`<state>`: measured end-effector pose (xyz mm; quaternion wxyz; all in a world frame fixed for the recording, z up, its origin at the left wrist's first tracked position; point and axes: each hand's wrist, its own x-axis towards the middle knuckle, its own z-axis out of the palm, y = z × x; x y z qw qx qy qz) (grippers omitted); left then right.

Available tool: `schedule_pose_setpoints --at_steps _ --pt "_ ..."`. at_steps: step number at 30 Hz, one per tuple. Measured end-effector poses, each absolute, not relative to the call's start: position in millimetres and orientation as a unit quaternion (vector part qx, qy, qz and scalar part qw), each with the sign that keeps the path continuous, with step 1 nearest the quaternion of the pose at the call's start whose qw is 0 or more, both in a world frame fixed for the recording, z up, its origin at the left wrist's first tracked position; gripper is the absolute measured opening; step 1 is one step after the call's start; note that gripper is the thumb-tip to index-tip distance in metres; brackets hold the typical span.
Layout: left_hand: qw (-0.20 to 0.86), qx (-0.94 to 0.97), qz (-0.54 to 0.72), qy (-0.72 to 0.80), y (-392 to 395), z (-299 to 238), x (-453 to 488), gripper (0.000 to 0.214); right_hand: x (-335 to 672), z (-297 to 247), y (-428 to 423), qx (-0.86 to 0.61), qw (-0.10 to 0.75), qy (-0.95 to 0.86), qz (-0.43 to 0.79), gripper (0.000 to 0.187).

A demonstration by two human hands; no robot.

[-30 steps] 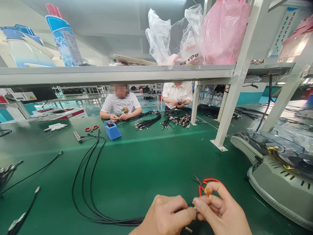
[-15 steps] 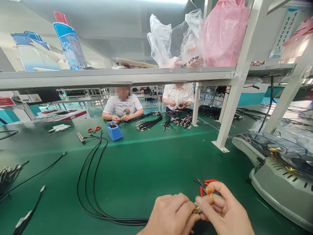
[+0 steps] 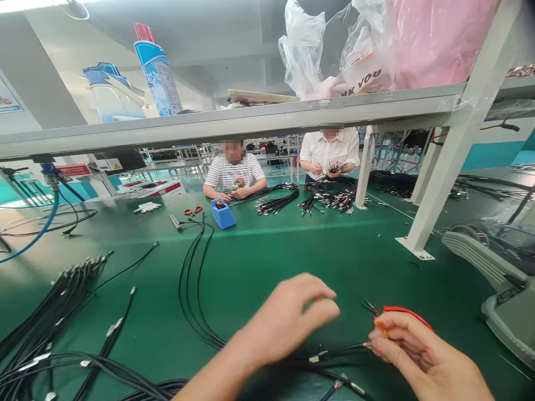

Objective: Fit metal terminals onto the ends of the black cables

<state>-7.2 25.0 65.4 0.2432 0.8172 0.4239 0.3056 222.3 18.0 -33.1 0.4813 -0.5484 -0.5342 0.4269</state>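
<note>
My left hand (image 3: 292, 314) is raised over the green tabletop, thumb and fingers apart with nothing between them. My right hand (image 3: 430, 353) pinches the end of a black cable (image 3: 349, 349) between thumb and fingertips. A bit of amber tape (image 3: 380, 324) clings to a right fingertip. Just behind that hand lie pliers with red handles (image 3: 407, 313), partly covered by it. More black cable ends with pale labels (image 3: 354, 386) lie below the held one. Three long black cables (image 3: 198, 295) curve across the table and pass behind my left forearm.
Bundled black cables (image 3: 71, 301) lie at left. A grey-green machine (image 3: 510, 323) stands at right, near a white shelf post (image 3: 438, 161). Across the table, two people handle cables near a blue holder (image 3: 223, 216). A shelf (image 3: 251, 120) with bags and bottles spans overhead.
My left hand has come off the cable end and opened, moving up and away from my right hand. The view has swung left, showing more of the cable bundle.
</note>
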Motion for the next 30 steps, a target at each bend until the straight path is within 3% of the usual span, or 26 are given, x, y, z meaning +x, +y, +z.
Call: schedule_pose_setpoints --at_steps 3,7,11,13,19,23,30 --pt "0.222 0.765 0.329 0.507 27 99 -41 0.021 224 -29 21 -0.555 0.483 -0.496 0.46 0.048" --pt "0.219 0.788 0.179 0.548 22 104 -60 0.014 224 -24 24 -0.542 0.488 -0.458 0.508 0.064" --pt "0.271 0.817 0.049 0.507 21 75 -45 0.024 223 -19 20 -0.498 0.494 -0.46 0.545 0.06" --pt "0.3 0.825 0.026 0.479 23 60 -35 0.014 222 -15 18 -0.488 0.517 -0.454 0.538 0.057" --pt "0.381 0.805 0.036 0.452 27 48 -11 0.015 229 -9 22 -0.447 0.502 -0.454 0.585 0.052" --pt "0.494 0.736 0.13 0.445 22 47 10 0.021 230 -9 23 -0.428 0.496 -0.46 0.6 0.044" --pt "0.496 0.702 0.211 0.467 20 31 34 0.023 227 -13 21 -0.418 0.485 -0.491 0.591 0.039"
